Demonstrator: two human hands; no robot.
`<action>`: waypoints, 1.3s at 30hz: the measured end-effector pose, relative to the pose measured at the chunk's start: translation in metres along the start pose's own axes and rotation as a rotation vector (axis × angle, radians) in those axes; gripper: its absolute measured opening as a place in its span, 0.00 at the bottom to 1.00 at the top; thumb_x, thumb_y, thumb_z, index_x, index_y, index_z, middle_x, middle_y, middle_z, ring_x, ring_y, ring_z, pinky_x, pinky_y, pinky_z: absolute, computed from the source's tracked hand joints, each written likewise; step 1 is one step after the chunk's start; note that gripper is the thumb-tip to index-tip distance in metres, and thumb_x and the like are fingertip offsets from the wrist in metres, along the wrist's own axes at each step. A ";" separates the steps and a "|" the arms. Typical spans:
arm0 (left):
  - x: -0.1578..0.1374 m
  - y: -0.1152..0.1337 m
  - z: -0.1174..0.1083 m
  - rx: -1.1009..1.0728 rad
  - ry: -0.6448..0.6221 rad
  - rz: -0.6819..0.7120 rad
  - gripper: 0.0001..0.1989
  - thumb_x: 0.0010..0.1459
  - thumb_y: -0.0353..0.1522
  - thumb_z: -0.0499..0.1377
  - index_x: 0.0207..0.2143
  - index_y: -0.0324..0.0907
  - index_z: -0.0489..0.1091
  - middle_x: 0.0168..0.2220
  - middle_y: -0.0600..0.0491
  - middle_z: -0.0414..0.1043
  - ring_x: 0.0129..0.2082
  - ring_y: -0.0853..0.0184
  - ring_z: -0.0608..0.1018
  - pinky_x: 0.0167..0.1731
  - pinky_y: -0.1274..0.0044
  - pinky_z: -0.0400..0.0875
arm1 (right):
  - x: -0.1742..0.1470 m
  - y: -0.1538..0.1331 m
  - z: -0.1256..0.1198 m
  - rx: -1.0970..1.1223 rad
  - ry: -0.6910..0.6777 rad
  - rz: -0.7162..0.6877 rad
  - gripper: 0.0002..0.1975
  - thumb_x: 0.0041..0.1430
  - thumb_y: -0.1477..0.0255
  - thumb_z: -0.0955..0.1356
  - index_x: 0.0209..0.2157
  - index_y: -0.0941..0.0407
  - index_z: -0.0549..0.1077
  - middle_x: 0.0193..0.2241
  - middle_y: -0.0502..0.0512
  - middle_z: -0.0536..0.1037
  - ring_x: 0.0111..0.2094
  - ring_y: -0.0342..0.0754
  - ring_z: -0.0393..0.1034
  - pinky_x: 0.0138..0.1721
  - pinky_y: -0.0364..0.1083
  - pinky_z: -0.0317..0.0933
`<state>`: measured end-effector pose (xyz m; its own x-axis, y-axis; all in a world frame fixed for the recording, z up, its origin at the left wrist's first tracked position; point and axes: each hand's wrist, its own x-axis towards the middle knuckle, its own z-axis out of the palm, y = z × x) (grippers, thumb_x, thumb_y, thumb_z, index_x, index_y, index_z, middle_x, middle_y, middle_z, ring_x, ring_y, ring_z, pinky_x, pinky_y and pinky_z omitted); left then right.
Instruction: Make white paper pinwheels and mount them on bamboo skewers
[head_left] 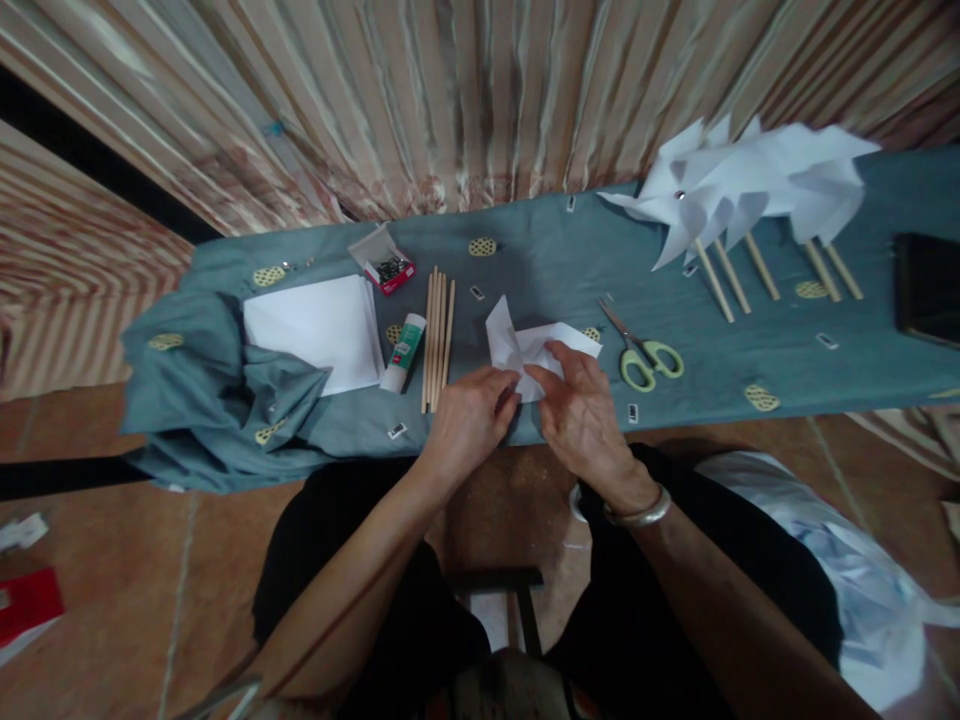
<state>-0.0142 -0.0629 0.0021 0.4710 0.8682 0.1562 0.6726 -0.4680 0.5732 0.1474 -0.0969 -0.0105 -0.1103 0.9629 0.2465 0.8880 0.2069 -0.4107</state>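
Note:
A white paper pinwheel [551, 342], its blades partly folded, lies at the front of the cloth-covered table between my hands. My left hand [472, 415] pinches its near left edge, thumb and fingers closed together. On its right side, my right hand [581, 410] has thumb and forefinger curled onto the paper near the centre. Just left of the pinwheel lie several thin wooden sticks [436, 340], with a glue stick [405, 350] beside them. Green-handled scissors [641, 350] rest to the right of my right hand.
Finished pinwheels on sticks [757, 195] lie piled at the back right. A stack of white paper [315, 325] and an opened box of metal pins [386, 262] are on the left. A dark device [928, 290] sits at the right edge. Behind the table hangs a striped curtain [450, 100].

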 end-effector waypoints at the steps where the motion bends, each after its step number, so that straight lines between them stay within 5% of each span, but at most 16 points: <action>1: -0.001 0.001 0.000 0.034 0.004 0.024 0.08 0.61 0.29 0.56 0.41 0.40 0.73 0.38 0.49 0.77 0.37 0.64 0.79 0.40 0.74 0.73 | 0.000 0.000 0.000 0.009 -0.009 0.005 0.21 0.59 0.77 0.60 0.52 0.47 0.69 0.59 0.58 0.65 0.58 0.63 0.60 0.52 0.64 0.61; 15: -0.008 -0.001 -0.007 0.259 0.027 0.132 0.13 0.57 0.27 0.58 0.46 0.41 0.72 0.42 0.47 0.72 0.42 0.59 0.72 0.43 0.66 0.70 | 0.001 0.001 -0.004 -0.051 -0.044 -0.028 0.21 0.53 0.76 0.63 0.49 0.57 0.72 0.60 0.65 0.63 0.58 0.63 0.58 0.53 0.63 0.60; 25: -0.001 -0.011 -0.006 0.104 0.200 0.040 0.16 0.57 0.31 0.59 0.49 0.39 0.71 0.46 0.45 0.72 0.48 0.57 0.72 0.51 0.63 0.68 | 0.008 0.000 0.008 -0.015 0.074 -0.007 0.14 0.59 0.72 0.63 0.43 0.57 0.77 0.53 0.64 0.71 0.53 0.59 0.63 0.53 0.59 0.62; 32: -0.006 -0.020 0.001 -0.372 0.191 -0.157 0.32 0.54 0.32 0.63 0.61 0.43 0.58 0.53 0.44 0.71 0.44 0.63 0.79 0.45 0.69 0.75 | 0.012 0.009 0.012 0.074 0.121 0.035 0.15 0.59 0.75 0.63 0.41 0.57 0.80 0.51 0.62 0.74 0.52 0.56 0.67 0.55 0.57 0.62; 36: -0.005 -0.008 0.009 -0.920 0.084 -0.415 0.34 0.53 0.29 0.63 0.61 0.40 0.56 0.45 0.48 0.77 0.41 0.65 0.80 0.46 0.70 0.75 | 0.012 0.010 0.010 0.153 0.120 0.070 0.15 0.58 0.75 0.63 0.41 0.55 0.80 0.51 0.60 0.75 0.51 0.55 0.68 0.55 0.56 0.63; 39: -0.002 0.006 0.008 -1.342 0.127 -0.610 0.34 0.49 0.28 0.66 0.58 0.40 0.59 0.39 0.52 0.78 0.41 0.66 0.80 0.52 0.68 0.71 | 0.012 0.009 0.009 0.206 0.128 0.076 0.15 0.58 0.74 0.63 0.41 0.54 0.80 0.51 0.59 0.75 0.52 0.56 0.69 0.55 0.58 0.63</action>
<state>-0.0066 -0.0689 -0.0006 0.2167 0.9113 -0.3500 -0.3083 0.4040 0.8612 0.1506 -0.0822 -0.0193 0.0222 0.9498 0.3119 0.7807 0.1785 -0.5989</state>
